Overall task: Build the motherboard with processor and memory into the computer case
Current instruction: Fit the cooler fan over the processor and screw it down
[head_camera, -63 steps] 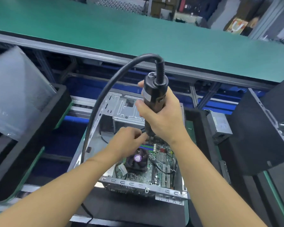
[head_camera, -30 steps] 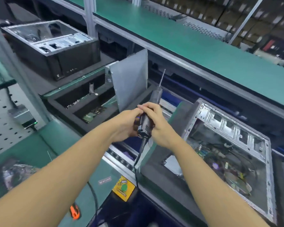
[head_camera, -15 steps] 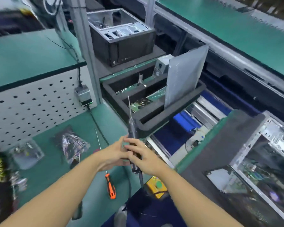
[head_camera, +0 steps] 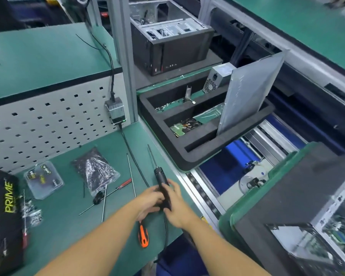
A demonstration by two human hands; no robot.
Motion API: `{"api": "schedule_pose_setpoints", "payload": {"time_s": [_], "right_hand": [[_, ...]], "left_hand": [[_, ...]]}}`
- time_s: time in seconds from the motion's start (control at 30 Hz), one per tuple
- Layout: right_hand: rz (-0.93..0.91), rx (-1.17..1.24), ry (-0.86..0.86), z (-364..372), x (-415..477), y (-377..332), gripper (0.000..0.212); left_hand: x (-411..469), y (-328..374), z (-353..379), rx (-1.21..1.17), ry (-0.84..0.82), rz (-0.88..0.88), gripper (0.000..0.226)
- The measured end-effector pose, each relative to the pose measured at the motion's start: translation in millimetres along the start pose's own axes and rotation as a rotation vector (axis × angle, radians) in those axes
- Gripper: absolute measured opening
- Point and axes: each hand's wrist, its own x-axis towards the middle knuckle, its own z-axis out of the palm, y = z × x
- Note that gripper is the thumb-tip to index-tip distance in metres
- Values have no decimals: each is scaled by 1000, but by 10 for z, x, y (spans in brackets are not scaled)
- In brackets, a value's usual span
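While clamped between left hand [head_camera: 150, 200] and right hand [head_camera: 175, 206] over the green desk [head_camera: 68, 216] — electric screwdriver [head_camera: 162, 189], bit pointing away; computer case [head_camera: 315, 226] well apart, at right.

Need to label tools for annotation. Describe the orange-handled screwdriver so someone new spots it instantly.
Start at the green bench mat below the grey pegboard, near its front edge. The orange-handled screwdriver lies just below the left hand, which with the right hand holds the black electric screwdriver. Its orange-and-black grip sets it apart from the thin red-handled one further back.
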Motion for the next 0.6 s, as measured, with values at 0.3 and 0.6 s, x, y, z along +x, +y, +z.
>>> {"api": "schedule_pose_setpoints", "payload": {"time_s": [0.3,0.6], "right_hand": [[47,38,-31,93,239,232,89],[232,-188,103,80,161,155,58]], "left_hand": [[417,-116,53,318,323,71,45],[393,-15,94,842,487,383,20]]}}
